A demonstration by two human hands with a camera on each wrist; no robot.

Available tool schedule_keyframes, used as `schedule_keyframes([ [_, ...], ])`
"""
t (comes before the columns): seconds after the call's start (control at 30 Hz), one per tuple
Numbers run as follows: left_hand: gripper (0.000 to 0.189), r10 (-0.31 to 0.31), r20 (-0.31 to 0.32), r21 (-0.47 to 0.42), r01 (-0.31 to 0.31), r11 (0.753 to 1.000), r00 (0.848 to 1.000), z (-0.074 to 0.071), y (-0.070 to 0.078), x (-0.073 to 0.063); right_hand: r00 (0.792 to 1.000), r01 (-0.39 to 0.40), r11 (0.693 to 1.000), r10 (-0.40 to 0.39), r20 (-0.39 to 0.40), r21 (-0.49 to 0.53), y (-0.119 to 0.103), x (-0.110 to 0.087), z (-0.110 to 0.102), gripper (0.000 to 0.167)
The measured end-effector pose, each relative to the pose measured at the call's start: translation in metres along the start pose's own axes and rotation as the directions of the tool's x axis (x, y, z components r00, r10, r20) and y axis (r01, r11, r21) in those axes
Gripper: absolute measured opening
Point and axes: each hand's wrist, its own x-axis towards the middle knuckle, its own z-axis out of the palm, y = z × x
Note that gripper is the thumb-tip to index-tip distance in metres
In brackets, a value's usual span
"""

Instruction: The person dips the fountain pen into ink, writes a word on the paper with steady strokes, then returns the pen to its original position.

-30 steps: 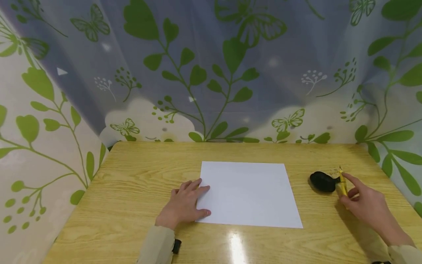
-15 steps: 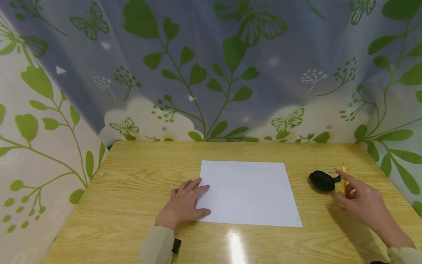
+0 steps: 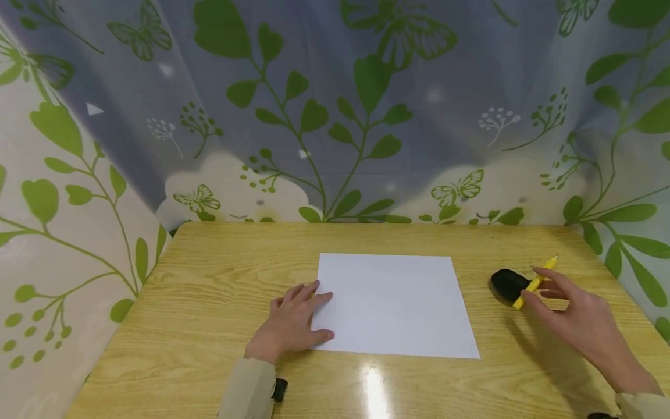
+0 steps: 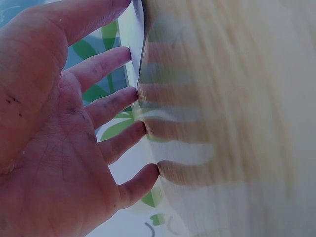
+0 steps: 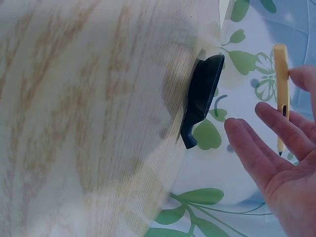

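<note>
Where the table comes nearest, its yellowish wood grain carries a white glare. Left hand: fingers spread, released, resting on the left side of a white sheet at mid-table. Right hand, toward the right edge: pinching a yellow pen, tip toward the far right corner. Black spoon-shaped object on the wood, between sheet and right hand. Beyond the far edge, blue-grey and white cloth, printed with green leaves, butterflies; similar print along both sides.
</note>
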Motion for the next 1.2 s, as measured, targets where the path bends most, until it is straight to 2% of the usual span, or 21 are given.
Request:
schedule_keyframes([
  [0.17,0.071,-0.001,0.003,0.008,0.001,1.0,1.0,0.0006,-0.0002,0.0001,1.0,-0.002,1.0,0.003,-0.026,0.011,-0.003,-0.0003,-0.0009,0.043],
  [0.47,0.071,0.0,0.006,-0.003,0.0,1.0,1.0,0.0015,-0.0008,0.0005,0.988,0.072,0.997,-0.068,-0.135,0.02,-0.0017,-0.0005,0.0014,0.041],
  [0.73,0.071,0.001,0.003,-0.003,-0.001,1.0,1.0,0.0007,-0.0007,0.0009,0.989,0.029,0.999,-0.022,-0.145,0.044,-0.001,0.0015,0.0022,0.032],
  [1.0,0.071,-0.002,0.001,-0.005,0.002,1.0,1.0,0.0012,-0.001,0.0009,0.98,0.096,0.993,-0.082,-0.18,0.066,-0.0032,0.0015,0.0034,0.024],
  [1.1,0.071,-0.003,0.003,-0.005,0.003,1.0,1.0,0.0012,-0.0008,0.0009,0.984,0.065,0.993,-0.048,-0.173,0.098,-0.0052,-0.0007,0.0035,0.023],
  [1.2,0.071,-0.006,0.007,-0.002,0.006,1.0,1.0,0.0013,-0.0006,0.0008,0.992,-0.024,0.983,0.046,-0.115,0.182,-0.0063,-0.0039,0.0034,0.022],
])
